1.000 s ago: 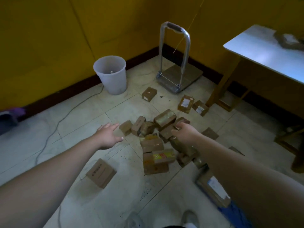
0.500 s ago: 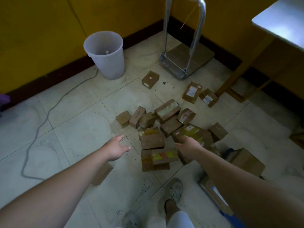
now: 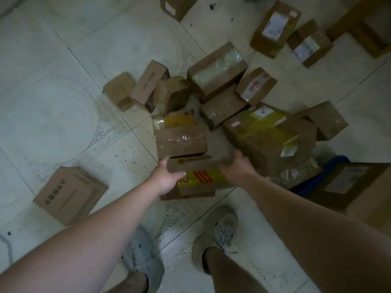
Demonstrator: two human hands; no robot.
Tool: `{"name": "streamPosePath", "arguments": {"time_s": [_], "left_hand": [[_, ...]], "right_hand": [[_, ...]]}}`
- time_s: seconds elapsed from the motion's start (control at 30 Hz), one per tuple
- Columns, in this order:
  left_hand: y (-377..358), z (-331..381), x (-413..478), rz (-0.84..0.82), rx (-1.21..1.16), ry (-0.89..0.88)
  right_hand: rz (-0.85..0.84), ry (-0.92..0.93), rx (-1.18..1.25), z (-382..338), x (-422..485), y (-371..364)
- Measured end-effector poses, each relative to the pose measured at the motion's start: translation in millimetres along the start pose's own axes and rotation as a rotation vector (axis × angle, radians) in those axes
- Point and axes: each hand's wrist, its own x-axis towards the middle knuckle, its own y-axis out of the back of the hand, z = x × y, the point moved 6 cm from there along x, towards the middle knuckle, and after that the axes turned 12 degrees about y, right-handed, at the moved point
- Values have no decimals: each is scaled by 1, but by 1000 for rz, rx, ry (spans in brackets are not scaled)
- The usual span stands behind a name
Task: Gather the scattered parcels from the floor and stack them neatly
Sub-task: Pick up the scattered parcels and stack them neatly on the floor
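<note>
Both hands have closed in since the earlier frame. Your left hand (image 3: 167,179) and right hand (image 3: 238,169) now clasp opposite ends of the flat brown cardboard parcel with the yellow-and-red label (image 3: 198,176), low over the pale tiled floor (image 3: 63,92) by your feet. Grip: holding it on both sides. Gathering has begun, but the other brown cardboard parcels (image 3: 218,68) lie scattered beyond it.

We look down on a pale tiled floor (image 3: 53,98), dimly lit, dark-speckled, with thin dark joints; a wooden furniture foot (image 3: 369,34) stands upper right.
</note>
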Motion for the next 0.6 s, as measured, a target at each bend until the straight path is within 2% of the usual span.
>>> {"name": "streamPosePath", "arguments": {"time_s": [0.13, 0.27, 0.5, 0.6], "left_hand": [[-39, -23, 59, -114, -201, 132], [-45, -25, 59, -106, -278, 112], [24, 4, -57, -118, -385, -28], [58, 27, -128, -156, -341, -145]], "right_hand": [[-15, -86, 207, 39, 43, -45], [53, -44, 295, 46, 34, -57], [185, 20, 402, -13, -83, -4], [262, 47, 419, -51, -153, 32]]}}
